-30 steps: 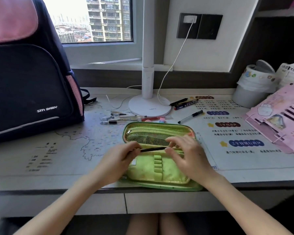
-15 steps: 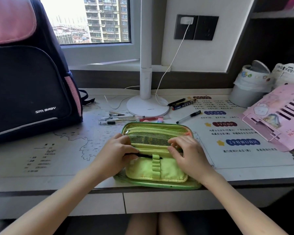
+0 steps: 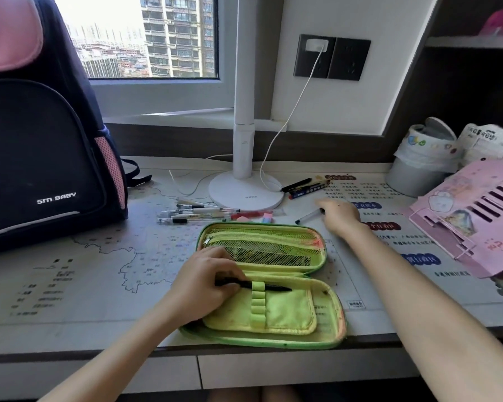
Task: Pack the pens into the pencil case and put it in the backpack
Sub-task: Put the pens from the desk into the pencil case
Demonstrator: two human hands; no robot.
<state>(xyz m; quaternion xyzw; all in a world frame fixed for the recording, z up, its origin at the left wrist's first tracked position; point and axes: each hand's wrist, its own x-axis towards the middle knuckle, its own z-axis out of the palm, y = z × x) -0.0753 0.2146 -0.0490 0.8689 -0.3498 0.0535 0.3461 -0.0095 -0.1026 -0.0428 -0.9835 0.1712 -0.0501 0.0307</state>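
L hand (image 3: 206, 282) still pinches black pen (image 3: 269, 287) in case (image 3: 328, 320), R hand (image 3: 339, 214) off it, relaxed by desk pen (image 3: 307, 218)

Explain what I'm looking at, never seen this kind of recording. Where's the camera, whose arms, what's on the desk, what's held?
No machine here: a person wears one wide-angle camera on the head, looking forward and down, so the two bare arms are their own. This is the only view. On the desk lies an open green pencil case. The left hand pinches the end of a black pen that sits through the top elastic loop of the case. The right hand is stretched out, fingers open, beside a loose pen; it is blurred and does not seem to grip it. More pens lie in a cluster behind the case, and two markers by the lamp base. A dark backpack stands at the left; pink cardboard lies at the right.
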